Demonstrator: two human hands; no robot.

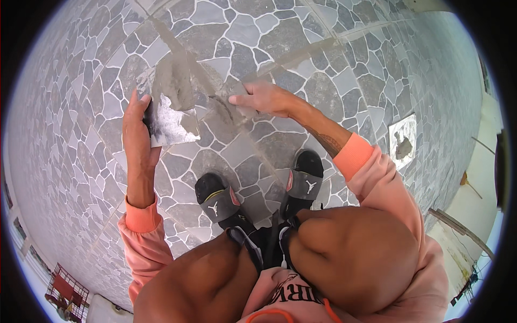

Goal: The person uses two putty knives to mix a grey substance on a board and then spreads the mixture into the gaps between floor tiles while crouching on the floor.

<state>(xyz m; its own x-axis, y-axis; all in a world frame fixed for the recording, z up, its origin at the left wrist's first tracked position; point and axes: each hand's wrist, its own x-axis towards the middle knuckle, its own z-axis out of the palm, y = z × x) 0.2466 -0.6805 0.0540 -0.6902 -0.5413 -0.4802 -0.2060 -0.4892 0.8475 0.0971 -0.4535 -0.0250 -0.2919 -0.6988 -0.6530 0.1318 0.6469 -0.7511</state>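
My left hand (139,126) grips the left edge of a shiny flat metal plate (171,128), thumb on top. Wet grey mortar (175,81) is heaped over the plate's far part. To the right of it, my right hand (267,99) is closed in a pinch, low over a tile joint. It holds what looks like a thin flat grey scraper (237,106), which blends with the floor and is partly hidden by the fingers. A dark wet smear of mortar lies along the joint beside the scraper.
Stone-patterned grey tiles (242,29) cover the floor, with mortar-smeared joints (301,54) running away from me. A second plate (403,142) with a mortar blob lies at the right. My feet in black slides (218,203) are close below my hands. A wall stands far right.
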